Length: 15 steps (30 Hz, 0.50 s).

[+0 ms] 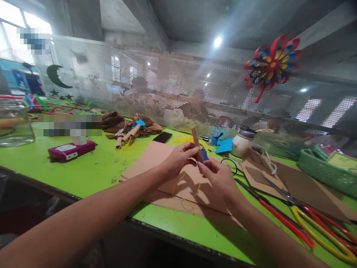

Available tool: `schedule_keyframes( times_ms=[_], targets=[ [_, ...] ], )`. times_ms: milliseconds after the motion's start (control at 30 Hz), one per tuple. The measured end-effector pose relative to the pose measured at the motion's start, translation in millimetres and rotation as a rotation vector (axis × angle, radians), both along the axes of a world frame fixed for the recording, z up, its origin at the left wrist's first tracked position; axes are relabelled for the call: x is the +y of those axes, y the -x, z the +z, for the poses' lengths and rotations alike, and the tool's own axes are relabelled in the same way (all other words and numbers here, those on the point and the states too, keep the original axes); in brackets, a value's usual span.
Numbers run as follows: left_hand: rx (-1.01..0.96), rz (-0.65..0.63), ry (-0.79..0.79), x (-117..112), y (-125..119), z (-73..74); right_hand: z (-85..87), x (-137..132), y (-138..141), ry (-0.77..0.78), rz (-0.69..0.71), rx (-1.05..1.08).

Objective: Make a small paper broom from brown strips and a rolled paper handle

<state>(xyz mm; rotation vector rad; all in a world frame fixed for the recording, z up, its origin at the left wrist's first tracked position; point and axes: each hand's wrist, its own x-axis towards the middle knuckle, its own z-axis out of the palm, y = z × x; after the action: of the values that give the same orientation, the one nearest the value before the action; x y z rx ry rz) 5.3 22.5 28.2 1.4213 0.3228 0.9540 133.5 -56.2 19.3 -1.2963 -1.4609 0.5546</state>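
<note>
A narrow brown strip (195, 137), apparently paper, is held above stacked sheets (152, 158) on the desk (97, 176): its middle is pinched in the left hand's (178, 157) grip, its lower end apparently in the right hand's (222, 180). Probably light, bendable and easily creased, it is best taken by its edges.

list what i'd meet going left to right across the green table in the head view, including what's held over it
jar → purple box → phone → held strip → bottle → green basket
</note>
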Motion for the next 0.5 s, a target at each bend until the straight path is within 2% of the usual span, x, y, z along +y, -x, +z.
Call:
schedule_keyframes(
  times_ms=[167,500],
  targets=[
    [-0.052,-0.044,0.089,2.3,-0.1,-1.6,-3.1,0.0,-0.9,-0.027,0.001,0.009],
    [-0.051,0.001,0.12,3.6,-2.8,-7.3,-7.9,-0.7,0.8,-0.037,-0.023,0.0]
  ],
)
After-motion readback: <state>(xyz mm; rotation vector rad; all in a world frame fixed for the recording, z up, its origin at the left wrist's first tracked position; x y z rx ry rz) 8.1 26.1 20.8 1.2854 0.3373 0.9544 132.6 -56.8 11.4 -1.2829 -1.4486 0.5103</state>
